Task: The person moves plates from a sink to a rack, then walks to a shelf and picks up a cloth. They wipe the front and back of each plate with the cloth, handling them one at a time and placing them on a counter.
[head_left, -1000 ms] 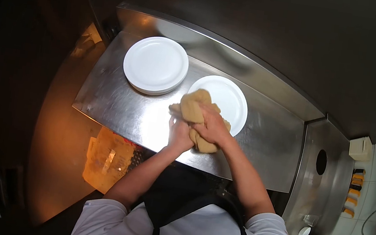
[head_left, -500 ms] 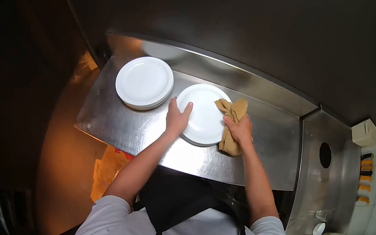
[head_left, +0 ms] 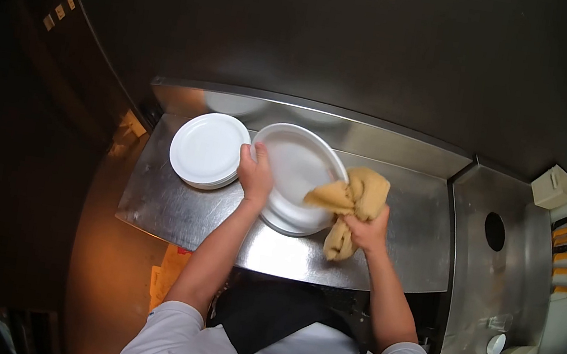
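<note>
My left hand (head_left: 256,173) grips the left rim of a white plate (head_left: 295,168), thumb on top. This plate is raised and tilted over another white plate (head_left: 284,225), whose near edge shows below it. In my right hand (head_left: 367,229) is a bunched tan cloth (head_left: 368,191), with one end lying across the right side of the raised plate. That cloth end is smeared by motion. To the left, a stack of white plates (head_left: 208,148) sits on the steel counter, close to my left hand.
The steel counter (head_left: 403,255) has a raised back edge (head_left: 389,145) against a dark wall. At right, another steel surface has a round dark hole (head_left: 495,231) and a small white bowl (head_left: 496,344). Several yellow and black handles (head_left: 562,256) line the tiled wall beside a white box (head_left: 552,187).
My left hand has lifted and tilted the top plate off the one beneath. The cloth in my right hand has swung up and over the plate's right side. The camera view has shifted slightly.
</note>
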`<state>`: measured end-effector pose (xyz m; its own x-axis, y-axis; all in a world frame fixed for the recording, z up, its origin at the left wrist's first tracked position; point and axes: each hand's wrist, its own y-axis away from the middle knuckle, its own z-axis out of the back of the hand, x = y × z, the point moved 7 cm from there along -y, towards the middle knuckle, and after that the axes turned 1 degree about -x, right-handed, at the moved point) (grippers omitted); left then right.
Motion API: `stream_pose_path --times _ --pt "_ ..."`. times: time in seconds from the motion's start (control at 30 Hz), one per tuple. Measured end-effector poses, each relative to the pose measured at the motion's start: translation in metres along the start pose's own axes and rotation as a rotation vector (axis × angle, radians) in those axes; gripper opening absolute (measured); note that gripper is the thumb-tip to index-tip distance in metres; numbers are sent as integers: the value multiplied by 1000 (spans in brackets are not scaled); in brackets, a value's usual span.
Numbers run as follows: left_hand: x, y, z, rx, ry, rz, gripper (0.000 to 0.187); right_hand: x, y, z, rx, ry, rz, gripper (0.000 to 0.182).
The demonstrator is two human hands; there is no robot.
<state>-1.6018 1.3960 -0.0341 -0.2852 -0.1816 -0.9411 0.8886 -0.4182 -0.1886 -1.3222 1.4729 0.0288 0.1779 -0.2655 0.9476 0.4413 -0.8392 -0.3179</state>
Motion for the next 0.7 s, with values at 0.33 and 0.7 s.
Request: stream_pose_path --times 0.33,0.7 --pt "-17 59 -45 496 692 75 55 -34 9 -97 267 -250 -229 47" --pt "35 71 21 418 792 216 55 17 -2 -143 271 42 56 60"
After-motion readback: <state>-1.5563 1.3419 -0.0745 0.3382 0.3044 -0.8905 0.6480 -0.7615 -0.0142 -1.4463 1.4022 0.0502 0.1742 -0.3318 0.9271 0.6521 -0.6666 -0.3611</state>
